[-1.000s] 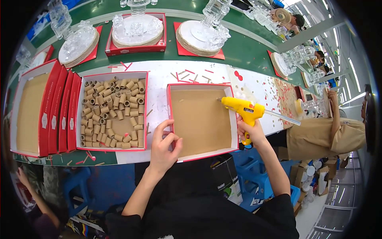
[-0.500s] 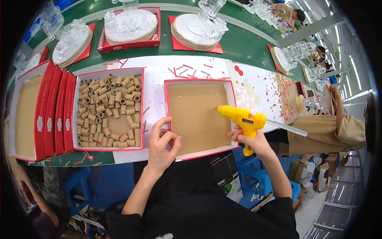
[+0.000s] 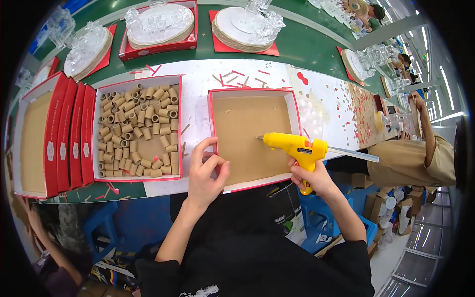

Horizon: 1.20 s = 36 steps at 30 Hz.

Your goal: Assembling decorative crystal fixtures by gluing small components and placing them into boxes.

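A shallow red-and-white box (image 3: 255,123) with a bare brown cardboard bottom lies in front of me. My right hand (image 3: 312,176) is wrapped round the handle of a yellow glue gun (image 3: 292,144) at the box's right side. The gun's nozzle points left over the middle of the box, and a clear glue stick (image 3: 354,154) juts from its back. At the box's left wall is my left hand (image 3: 205,173); its fingers are bent but apart, with thumb and forefinger curved toward each other. Nothing shows in that hand.
To the left, an open box (image 3: 180,126) holds many short cardboard tubes (image 3: 141,116). Beyond it several red boxes (image 3: 62,143) stand on edge. Across the green table (image 3: 203,42) are stacks of white discs (image 3: 245,29) with clear plastic parts. A person in tan (image 3: 413,161) works at the right.
My right hand has brought the glue gun left, so its nozzle sits further over the box. My left hand stays by the left wall. The whole view has shifted slightly.
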Each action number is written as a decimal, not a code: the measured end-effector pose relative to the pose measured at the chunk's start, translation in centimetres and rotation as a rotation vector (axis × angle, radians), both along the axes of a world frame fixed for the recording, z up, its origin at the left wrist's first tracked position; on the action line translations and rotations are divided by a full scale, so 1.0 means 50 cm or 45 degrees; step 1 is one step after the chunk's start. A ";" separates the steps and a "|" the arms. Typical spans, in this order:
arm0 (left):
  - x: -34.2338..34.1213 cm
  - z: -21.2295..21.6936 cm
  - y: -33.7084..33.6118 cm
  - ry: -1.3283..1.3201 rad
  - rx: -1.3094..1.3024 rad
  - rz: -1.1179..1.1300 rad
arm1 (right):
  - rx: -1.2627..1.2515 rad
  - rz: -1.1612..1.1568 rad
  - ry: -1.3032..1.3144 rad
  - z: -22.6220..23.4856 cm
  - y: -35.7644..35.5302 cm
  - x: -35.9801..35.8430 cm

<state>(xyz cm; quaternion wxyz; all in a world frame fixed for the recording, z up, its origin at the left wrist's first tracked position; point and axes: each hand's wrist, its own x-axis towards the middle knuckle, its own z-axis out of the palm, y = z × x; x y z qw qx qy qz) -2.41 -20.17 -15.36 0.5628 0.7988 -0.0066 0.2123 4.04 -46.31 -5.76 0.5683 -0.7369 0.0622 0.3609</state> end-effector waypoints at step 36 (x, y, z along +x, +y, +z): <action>-0.001 -0.003 0.000 0.053 -0.016 -0.012 | -0.027 0.290 0.267 0.010 0.024 -0.072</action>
